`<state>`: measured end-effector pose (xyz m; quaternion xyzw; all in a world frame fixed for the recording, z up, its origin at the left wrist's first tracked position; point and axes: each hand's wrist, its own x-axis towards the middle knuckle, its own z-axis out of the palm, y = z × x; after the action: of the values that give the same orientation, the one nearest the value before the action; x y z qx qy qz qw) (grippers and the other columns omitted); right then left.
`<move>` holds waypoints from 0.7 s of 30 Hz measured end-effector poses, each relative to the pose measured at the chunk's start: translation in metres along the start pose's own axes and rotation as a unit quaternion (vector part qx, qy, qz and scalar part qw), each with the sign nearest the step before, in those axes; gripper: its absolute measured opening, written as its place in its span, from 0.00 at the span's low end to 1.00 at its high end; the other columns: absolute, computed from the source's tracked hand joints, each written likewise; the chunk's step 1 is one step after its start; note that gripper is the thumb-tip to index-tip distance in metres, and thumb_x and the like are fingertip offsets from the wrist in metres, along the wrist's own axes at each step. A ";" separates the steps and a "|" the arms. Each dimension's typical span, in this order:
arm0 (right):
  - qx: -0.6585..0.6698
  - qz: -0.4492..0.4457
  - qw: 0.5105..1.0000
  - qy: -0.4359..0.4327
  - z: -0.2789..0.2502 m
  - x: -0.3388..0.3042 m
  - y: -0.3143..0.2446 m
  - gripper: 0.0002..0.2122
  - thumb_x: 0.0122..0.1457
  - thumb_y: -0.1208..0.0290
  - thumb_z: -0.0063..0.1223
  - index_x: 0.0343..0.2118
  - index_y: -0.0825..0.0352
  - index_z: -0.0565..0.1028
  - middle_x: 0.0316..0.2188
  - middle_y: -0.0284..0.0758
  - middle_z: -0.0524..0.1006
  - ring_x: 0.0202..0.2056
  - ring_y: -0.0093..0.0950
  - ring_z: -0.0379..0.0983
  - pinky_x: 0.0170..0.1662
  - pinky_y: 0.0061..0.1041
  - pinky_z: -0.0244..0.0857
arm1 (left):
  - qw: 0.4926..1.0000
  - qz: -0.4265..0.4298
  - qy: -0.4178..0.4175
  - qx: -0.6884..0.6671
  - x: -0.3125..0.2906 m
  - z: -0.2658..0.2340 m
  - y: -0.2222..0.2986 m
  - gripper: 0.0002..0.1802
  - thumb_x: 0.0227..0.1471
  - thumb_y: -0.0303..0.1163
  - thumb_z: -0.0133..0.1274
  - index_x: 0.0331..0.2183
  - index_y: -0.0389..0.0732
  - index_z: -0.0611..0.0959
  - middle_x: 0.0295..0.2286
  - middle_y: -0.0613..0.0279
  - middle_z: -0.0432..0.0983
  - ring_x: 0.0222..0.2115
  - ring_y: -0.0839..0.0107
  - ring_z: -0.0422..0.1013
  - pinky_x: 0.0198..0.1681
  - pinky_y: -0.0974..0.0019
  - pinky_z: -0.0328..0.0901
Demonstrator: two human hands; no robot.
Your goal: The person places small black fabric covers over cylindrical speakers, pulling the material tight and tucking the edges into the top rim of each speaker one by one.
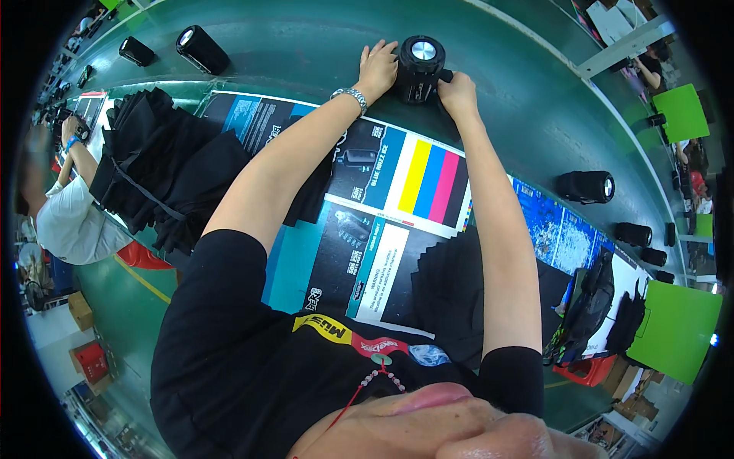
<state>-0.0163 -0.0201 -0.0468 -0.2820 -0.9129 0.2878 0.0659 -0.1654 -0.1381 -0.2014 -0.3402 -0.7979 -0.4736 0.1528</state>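
A black cylindrical portable speaker (419,81) stands on the green bench at the far side, its round silver end facing up. My left hand (378,70), with a metal bracelet at the wrist, rests against the speaker's left side, fingers stretched out. On the other side, my right hand (459,93) is closed on a small black piece (446,75) beside the speaker; whether it is a strap or cloth I cannot tell. Between my forearms lie printed sheets (359,164), partly covered by black cloth pouches (451,287).
A large pile of black cloth pouches (180,164) lies to the left. More speakers stand or lie along the bench, such as one at far left (202,50) and one at right (586,187). A co-worker in white (76,222) works at left. Green boards (677,329) are at right.
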 end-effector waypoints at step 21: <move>0.303 0.037 0.946 0.111 -0.003 -0.042 0.018 0.21 0.54 0.54 0.55 0.32 0.74 0.77 0.28 0.43 0.77 0.31 0.34 0.73 0.34 0.29 0.65 | 0.636 -0.365 0.064 -0.677 0.037 -0.120 0.190 0.21 0.57 0.44 0.44 0.29 0.34 0.77 0.24 0.51 0.77 0.27 0.61 0.76 0.35 0.61 0.71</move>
<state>0.0282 -0.0293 -0.0527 -0.3123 -0.7585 0.5198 0.2385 -0.0708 -0.1659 0.0043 0.0021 -0.3017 -0.9187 -0.2550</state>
